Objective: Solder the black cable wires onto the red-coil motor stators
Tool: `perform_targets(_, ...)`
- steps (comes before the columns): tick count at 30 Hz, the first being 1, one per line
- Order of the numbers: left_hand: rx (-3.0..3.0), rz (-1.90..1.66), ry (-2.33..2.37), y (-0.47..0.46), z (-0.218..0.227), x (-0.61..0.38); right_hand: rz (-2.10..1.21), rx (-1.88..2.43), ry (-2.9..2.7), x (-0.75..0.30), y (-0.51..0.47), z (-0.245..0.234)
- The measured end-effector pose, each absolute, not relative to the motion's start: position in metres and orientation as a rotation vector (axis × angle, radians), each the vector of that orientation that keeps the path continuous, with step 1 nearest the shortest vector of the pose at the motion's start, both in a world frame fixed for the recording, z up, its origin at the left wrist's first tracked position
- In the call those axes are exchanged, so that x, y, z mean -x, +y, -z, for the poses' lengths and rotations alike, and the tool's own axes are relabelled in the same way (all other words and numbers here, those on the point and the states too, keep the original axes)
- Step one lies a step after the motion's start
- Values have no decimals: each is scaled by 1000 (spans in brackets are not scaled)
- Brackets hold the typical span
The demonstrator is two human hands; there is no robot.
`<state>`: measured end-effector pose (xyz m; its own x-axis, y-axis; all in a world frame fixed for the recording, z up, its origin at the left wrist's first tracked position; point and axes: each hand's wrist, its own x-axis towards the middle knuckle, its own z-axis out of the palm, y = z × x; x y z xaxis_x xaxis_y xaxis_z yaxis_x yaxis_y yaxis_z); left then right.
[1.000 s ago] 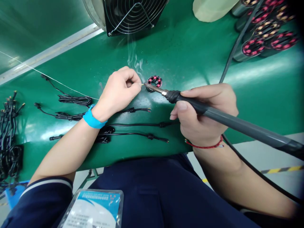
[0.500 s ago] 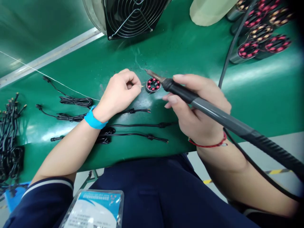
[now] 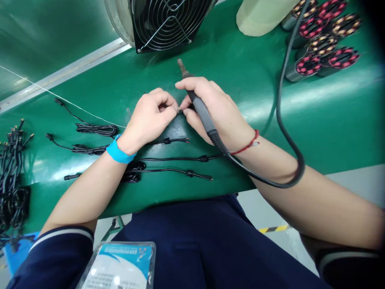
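My left hand (image 3: 155,112) is closed in a pinch on thin wire ends (image 3: 179,109), which show a little at its fingertips. My right hand (image 3: 213,110) holds a soldering iron (image 3: 203,114), its handle lying between the fingers and its tip pointing up and away from me. The right thumb and a fingertip meet at the same wire ends, almost touching my left fingers. Behind the right hand, the small red-wound motor stator is hidden. A thin pale strand (image 3: 75,105) runs from the upper left down to my left wrist.
A black fan with a wire guard (image 3: 171,24) stands at the back. Several wound stators (image 3: 308,66) sit at the far right, beside a pale container (image 3: 258,18). Black cables (image 3: 168,159) lie in front of my hands; a cable bundle (image 3: 13,160) is at left. The iron's cord (image 3: 281,120) loops over my right forearm.
My right hand has moved left to the wire ends, and the iron has swung from pointing left to pointing away, clear of the stator. My left hand has stayed nearly still.
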<state>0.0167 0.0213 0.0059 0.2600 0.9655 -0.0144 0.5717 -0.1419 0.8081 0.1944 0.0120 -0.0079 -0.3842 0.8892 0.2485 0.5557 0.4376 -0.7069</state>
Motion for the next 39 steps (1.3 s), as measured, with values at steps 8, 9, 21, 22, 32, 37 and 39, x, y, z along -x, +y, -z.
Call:
perform_targets(8, -1503, -673, 1346, 23, -11, -18, -499, 1239, -1970, -190, 11, 20)
perform_targets(9, -1463, -668, 1343, 23, -13, -18, -479, 1227, -1983, -191, 10, 21)
perform_targets(21, -1364, -679, 1306, 22, -18, -19, -495, 1161, -1958, -187, 8, 30)
perform_targets(22, -1371, -690, 1300, 22, -16, -19, -497, 1152, -1955, -187, 8, 30)
perform_targets(32, -1603, -768, 1239, 21, -10, -10, -669, 1058, -1816, -182, 9, 29)
perform_targets(37, -1883, -741, 1214, 20, -11, -6, -726, 1001, -1784, -184, 12, 31)
perform_targets(39, -1961, -717, 1195, 20, -12, -5, -723, 971, -1786, -184, 13, 32)
